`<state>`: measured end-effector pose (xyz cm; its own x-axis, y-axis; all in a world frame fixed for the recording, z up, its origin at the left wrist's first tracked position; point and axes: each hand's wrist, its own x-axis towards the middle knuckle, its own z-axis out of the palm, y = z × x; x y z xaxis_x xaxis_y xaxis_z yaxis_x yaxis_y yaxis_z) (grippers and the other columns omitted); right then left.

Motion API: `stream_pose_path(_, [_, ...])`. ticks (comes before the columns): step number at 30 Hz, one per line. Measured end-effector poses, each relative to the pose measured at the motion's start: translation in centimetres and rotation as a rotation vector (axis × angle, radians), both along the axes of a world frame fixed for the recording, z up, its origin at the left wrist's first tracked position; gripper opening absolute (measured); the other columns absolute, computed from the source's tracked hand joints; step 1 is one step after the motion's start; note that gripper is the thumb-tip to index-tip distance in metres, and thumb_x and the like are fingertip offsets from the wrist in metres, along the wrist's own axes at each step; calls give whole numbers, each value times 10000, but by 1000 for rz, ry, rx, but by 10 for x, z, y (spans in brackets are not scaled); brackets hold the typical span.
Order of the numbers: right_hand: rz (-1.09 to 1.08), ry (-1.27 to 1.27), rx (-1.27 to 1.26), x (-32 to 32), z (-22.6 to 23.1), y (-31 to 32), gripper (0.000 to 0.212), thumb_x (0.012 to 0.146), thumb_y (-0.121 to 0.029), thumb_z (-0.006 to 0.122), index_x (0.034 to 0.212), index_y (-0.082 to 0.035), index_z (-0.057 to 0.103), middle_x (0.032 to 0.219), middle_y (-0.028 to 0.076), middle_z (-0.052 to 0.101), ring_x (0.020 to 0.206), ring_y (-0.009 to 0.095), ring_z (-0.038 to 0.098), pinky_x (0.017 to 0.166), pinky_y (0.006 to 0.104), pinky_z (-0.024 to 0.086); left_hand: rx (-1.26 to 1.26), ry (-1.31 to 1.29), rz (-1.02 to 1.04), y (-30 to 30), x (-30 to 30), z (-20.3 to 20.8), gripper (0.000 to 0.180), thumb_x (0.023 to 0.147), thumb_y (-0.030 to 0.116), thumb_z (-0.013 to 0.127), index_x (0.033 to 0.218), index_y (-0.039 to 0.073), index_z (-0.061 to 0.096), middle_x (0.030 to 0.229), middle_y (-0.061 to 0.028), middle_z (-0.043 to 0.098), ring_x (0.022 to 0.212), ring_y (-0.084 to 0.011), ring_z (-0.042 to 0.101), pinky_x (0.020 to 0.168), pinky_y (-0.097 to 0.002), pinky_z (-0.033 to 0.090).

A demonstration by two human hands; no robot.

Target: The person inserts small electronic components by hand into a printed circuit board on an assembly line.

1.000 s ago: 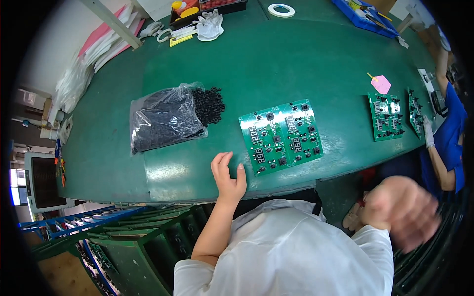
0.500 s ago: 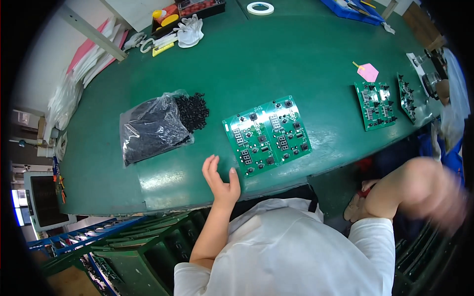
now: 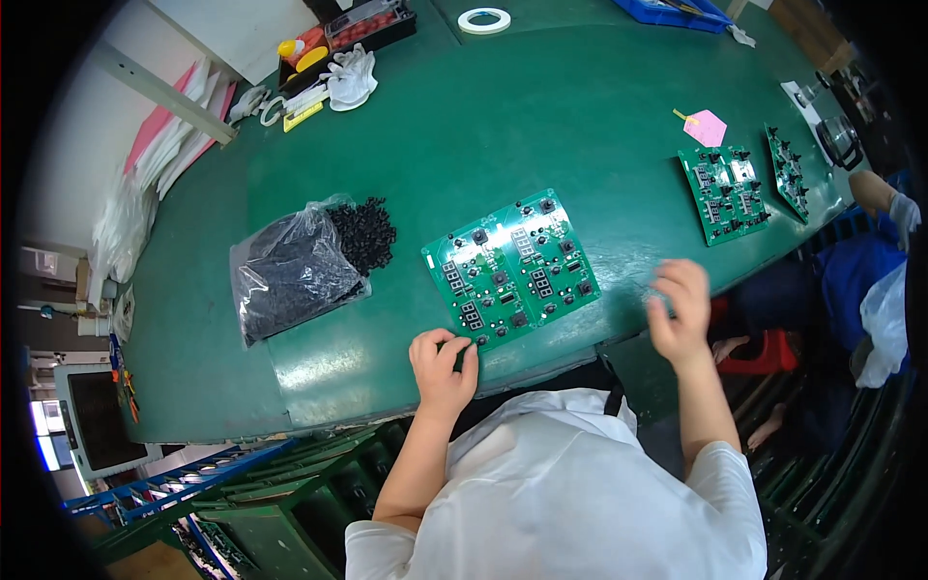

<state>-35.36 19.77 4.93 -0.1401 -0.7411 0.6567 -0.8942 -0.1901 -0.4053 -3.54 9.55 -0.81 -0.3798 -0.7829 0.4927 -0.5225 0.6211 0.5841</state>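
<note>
Currently, the fingers (image 3: 454, 343) of the left hand (image 3: 444, 372) are bent, with the tips at the near left corner of the circuit board (image 3: 511, 272); whether they grip its edge cannot be determined. The fingers of the right hand (image 3: 681, 309) are loosely curled, with the thumb parted from them; this hand is slightly blurred and is held to the right of the circuit board, apart from it.

The circuit board lies component side up on the green table (image 3: 522, 126), close to the person's edge, slightly rotated. It carries dark digit displays and black buttons.

Left of the circuit board, and apart from it, lies a clear plastic bag (image 3: 293, 273) of black contents. Small black parts (image 3: 364, 234) are heaped at the bag's end that faces the circuit board.

Right of the circuit board and farther back are a second board (image 3: 727, 195) and, farther right, a third board (image 3: 788, 176). A pink hexagonal tag (image 3: 706, 129) is also located beyond and to the right of the circuit board.

Well beyond the circuit board, at the far side, is a white tape ring (image 3: 484, 14); far left of it, a white glove (image 3: 352, 82); far right, a blue tray (image 3: 667, 16).
</note>
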Motion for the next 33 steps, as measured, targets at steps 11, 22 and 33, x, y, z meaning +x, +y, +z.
stream_pose_path(11, [133, -198, 55, 36, -44, -43, 122, 740, -58, 626, 859, -32, 613, 906, 112, 627, 884, 302, 589, 797, 410, 429, -68, -173, -16, 13, -2, -2, 127, 696, 65, 695, 797, 102, 628, 844, -51, 545, 836, -259, 531, 764, -402, 388])
stream_pose_path(22, [-99, -427, 30, 20, -65, -23, 136, 744, -17, 605, 880, -28, 608, 896, 128, 608, 831, 303, 581, 752, 391, 459, 52, 11, -106, 1, -11, 0, 172, 698, 48, 667, 861, 81, 623, 896, -111, 565, 862, -310, 537, 758, -404, 423])
stream_pose_path(33, [-102, -415, -106, 33, -70, -3, 245, 772, -85, 602, 1011, -35, 598, 960, 120, 610, 952, 304, 569, 869, 417, 429, 51, 54, 4, 17, 11, -5, 139, 828, 43, 617, 923, -58, 609, 906, -202, 582, 838, -336, 542, 803, -399, 452])
